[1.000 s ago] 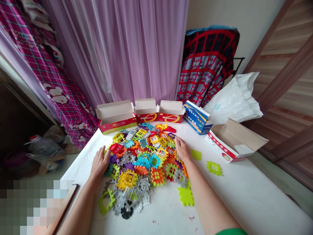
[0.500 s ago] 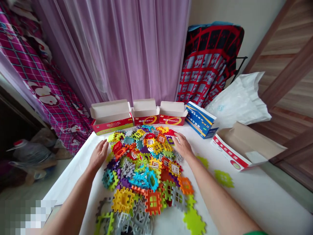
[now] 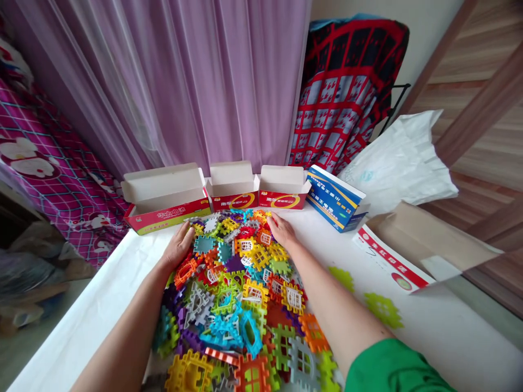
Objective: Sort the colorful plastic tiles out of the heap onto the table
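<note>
A heap of colourful plastic interlocking tiles [image 3: 241, 288] lies on a white table [image 3: 429, 332]. My left hand [image 3: 178, 246] rests flat on the heap's far left side, fingers stretched toward the boxes. My right hand [image 3: 281, 231] lies flat on the heap's far right side, fingers spread. Neither hand holds a tile. Two loose green tiles [image 3: 383, 308] lie on the table to the right of my right arm.
Three open red boxes [image 3: 165, 215] stand in a row at the table's far edge, with a blue box [image 3: 334, 200] to their right. An open red-and-white box [image 3: 412, 256] and a white bag [image 3: 402, 163] sit at the right. Purple curtain behind.
Both hands have slid forward along the heap's sides toward the red boxes and closer together. The camera has leaned in, so the tiles fill more of the view.
</note>
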`<move>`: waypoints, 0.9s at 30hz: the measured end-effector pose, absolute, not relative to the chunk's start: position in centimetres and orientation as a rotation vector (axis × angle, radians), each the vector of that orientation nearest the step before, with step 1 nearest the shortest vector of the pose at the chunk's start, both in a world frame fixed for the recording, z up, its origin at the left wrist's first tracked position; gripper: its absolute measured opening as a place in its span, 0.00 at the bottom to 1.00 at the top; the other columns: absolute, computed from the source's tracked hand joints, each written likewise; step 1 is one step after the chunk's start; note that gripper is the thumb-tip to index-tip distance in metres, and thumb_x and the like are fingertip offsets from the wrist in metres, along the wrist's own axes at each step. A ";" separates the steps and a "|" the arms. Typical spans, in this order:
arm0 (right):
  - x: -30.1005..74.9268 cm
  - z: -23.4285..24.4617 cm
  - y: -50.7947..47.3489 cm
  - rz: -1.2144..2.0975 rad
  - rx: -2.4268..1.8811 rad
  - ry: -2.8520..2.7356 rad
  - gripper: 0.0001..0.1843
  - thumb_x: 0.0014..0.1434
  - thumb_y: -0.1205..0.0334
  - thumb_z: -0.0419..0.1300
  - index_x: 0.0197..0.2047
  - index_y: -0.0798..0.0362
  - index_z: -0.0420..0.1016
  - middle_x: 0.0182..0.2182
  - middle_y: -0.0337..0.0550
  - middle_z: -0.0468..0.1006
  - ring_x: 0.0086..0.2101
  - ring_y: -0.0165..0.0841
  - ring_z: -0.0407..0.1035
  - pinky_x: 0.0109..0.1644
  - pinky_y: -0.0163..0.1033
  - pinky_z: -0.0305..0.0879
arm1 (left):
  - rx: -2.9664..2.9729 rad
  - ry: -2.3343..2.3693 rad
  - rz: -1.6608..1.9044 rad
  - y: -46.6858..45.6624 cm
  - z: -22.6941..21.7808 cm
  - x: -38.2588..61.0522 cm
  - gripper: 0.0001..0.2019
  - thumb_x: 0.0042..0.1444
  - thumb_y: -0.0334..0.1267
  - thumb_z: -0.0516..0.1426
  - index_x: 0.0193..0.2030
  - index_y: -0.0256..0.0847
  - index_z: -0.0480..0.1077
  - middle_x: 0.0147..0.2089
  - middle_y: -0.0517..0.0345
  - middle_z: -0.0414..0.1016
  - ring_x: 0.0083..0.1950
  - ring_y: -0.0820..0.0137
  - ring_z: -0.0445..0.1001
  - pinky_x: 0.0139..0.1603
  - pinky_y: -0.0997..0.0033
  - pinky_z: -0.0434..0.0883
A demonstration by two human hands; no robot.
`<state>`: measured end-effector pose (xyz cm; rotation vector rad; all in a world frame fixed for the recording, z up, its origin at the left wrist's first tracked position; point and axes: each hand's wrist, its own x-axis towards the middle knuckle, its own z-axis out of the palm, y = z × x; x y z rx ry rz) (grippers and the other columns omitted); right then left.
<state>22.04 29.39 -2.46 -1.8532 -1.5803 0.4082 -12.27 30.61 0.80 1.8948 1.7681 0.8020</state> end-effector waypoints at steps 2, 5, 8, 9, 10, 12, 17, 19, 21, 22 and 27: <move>21.9 -1.8 29.0 0.438 -1.845 -1.588 0.30 0.66 0.43 0.46 0.64 0.49 0.67 0.59 0.48 0.73 0.60 0.41 0.65 0.65 0.48 0.58 | 1.886 1.737 0.781 30.5 1.3 -11.6 0.36 0.62 0.58 0.44 0.70 0.37 0.58 0.71 0.48 0.60 0.72 0.60 0.57 0.71 0.59 0.56; 22.7 -0.3 26.8 0.447 -1.844 -1.587 0.31 0.66 0.44 0.47 0.66 0.51 0.64 0.64 0.48 0.67 0.64 0.40 0.59 0.68 0.47 0.55 | 1.857 1.728 0.762 29.5 2.5 -11.6 0.36 0.63 0.58 0.41 0.70 0.35 0.57 0.72 0.47 0.59 0.72 0.58 0.57 0.71 0.56 0.55; 23.7 0.6 21.7 0.450 -1.829 -1.582 0.33 0.66 0.44 0.46 0.68 0.54 0.62 0.66 0.50 0.63 0.67 0.40 0.52 0.70 0.48 0.50 | 1.843 1.752 0.728 26.7 3.7 -12.9 0.37 0.62 0.58 0.42 0.70 0.35 0.57 0.73 0.46 0.56 0.73 0.57 0.55 0.71 0.55 0.53; 23.9 0.6 19.3 0.445 -1.813 -1.587 0.33 0.66 0.43 0.46 0.67 0.54 0.62 0.66 0.51 0.63 0.67 0.40 0.53 0.70 0.48 0.50 | 1.843 1.771 0.709 25.1 4.0 -13.6 0.38 0.61 0.60 0.44 0.69 0.34 0.58 0.73 0.44 0.56 0.73 0.55 0.54 0.72 0.55 0.52; 24.0 0.3 16.8 0.425 -1.785 -1.595 0.33 0.67 0.43 0.45 0.67 0.53 0.64 0.66 0.51 0.63 0.67 0.40 0.54 0.70 0.48 0.51 | 1.848 1.786 0.693 23.2 4.0 -14.2 0.39 0.60 0.61 0.45 0.69 0.34 0.58 0.72 0.44 0.57 0.73 0.55 0.54 0.72 0.54 0.51; 23.7 -0.8 11.7 0.349 -1.744 -1.591 0.31 0.67 0.42 0.45 0.65 0.50 0.66 0.65 0.50 0.64 0.65 0.40 0.57 0.69 0.50 0.54 | 1.890 1.850 0.671 18.5 3.5 -15.1 0.40 0.59 0.63 0.45 0.69 0.36 0.58 0.73 0.43 0.55 0.74 0.54 0.51 0.72 0.51 0.50; 20.2 -3.9 4.1 0.182 -1.749 -1.492 0.29 0.67 0.45 0.46 0.65 0.48 0.66 0.65 0.52 0.64 0.64 0.44 0.57 0.67 0.57 0.57 | 1.935 2.040 0.776 6.7 0.0 -14.1 0.39 0.59 0.63 0.44 0.72 0.44 0.53 0.75 0.40 0.50 0.74 0.50 0.50 0.67 0.41 0.57; 18.2 -4.2 4.1 0.159 -1.733 -1.485 0.28 0.67 0.46 0.46 0.64 0.50 0.67 0.63 0.54 0.66 0.63 0.45 0.59 0.67 0.57 0.57 | 2.029 2.016 0.754 4.2 -0.9 -12.7 0.36 0.60 0.61 0.45 0.71 0.46 0.54 0.74 0.40 0.52 0.73 0.49 0.53 0.67 0.37 0.55; 16.5 -4.0 5.0 0.155 -1.703 -1.470 0.27 0.67 0.48 0.47 0.63 0.52 0.68 0.62 0.55 0.67 0.63 0.45 0.60 0.66 0.56 0.59 | 2.082 2.031 0.771 3.2 -1.1 -11.3 0.35 0.60 0.60 0.46 0.70 0.46 0.56 0.74 0.41 0.53 0.73 0.48 0.54 0.67 0.35 0.53; 15.9 -3.8 5.5 0.157 -1.684 -1.461 0.27 0.67 0.49 0.47 0.62 0.52 0.69 0.62 0.55 0.68 0.62 0.44 0.61 0.66 0.55 0.59 | 2.097 2.023 0.790 3.2 -0.9 -10.9 0.34 0.60 0.59 0.46 0.69 0.45 0.57 0.73 0.41 0.53 0.72 0.48 0.54 0.67 0.35 0.54; 17.7 -2.3 6.4 0.168 -1.575 -1.468 0.22 0.66 0.54 0.48 0.58 0.50 0.73 0.56 0.51 0.75 0.57 0.40 0.67 0.63 0.49 0.64 | 1.992 1.913 1.092 3.9 0.0 -11.0 0.28 0.61 0.57 0.47 0.62 0.44 0.66 0.69 0.44 0.62 0.68 0.54 0.63 0.64 0.50 0.66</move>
